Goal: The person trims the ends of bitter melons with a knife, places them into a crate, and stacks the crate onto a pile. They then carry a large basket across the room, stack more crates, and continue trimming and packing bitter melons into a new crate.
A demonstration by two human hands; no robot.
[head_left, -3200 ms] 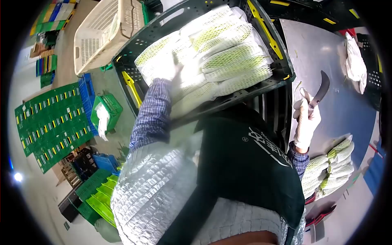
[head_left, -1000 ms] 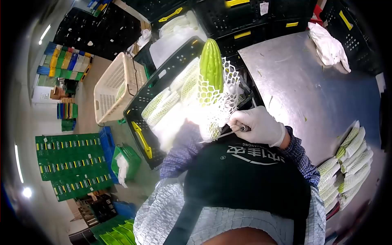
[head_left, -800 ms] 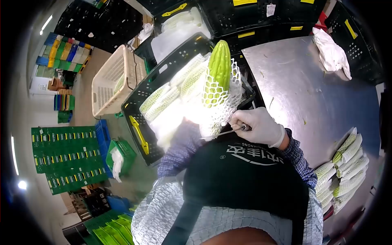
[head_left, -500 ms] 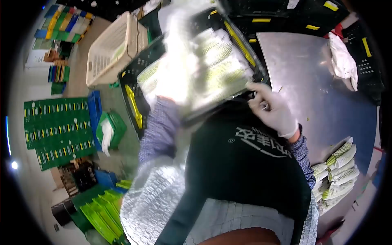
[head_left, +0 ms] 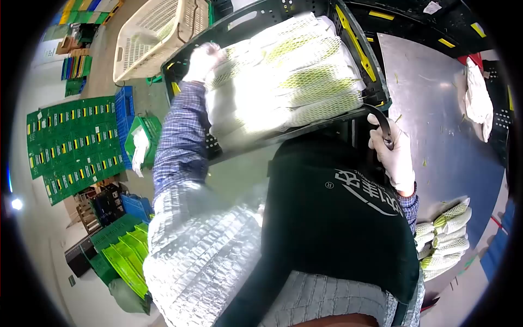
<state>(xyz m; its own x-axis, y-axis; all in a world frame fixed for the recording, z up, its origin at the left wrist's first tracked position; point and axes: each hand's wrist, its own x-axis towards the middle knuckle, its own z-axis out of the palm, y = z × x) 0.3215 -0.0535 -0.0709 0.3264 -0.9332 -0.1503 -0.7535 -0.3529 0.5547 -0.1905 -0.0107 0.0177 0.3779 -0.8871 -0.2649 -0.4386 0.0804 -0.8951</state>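
Observation:
In the black crate (head_left: 305, 125) in front of me lie several long, pale green and white vegetables (head_left: 310, 71) in white net sleeves, side by side. My left hand (head_left: 205, 61), in a white glove, is at the crate's left side, right against the ends of the netted vegetables; glare washes out its fingers. A white glove also covers my right hand (head_left: 396, 155), which grips a dark curved knife (head_left: 385, 128) beside the crate's near right corner. The knife's hooked blade points up toward the crate rim.
A metal table (head_left: 422, 109) stands to the right, with a white cloth-like bundle (head_left: 478, 101) at its far side and more netted vegetables (head_left: 444, 240) near me. A cream basket (head_left: 147, 46), green bin (head_left: 144, 141) and stacked green crates (head_left: 76, 144) are on the left.
My left hand has moved from over the vegetables to the crate's left end. My right hand keeps the knife. The view has shifted, showing more of the crate's contents.

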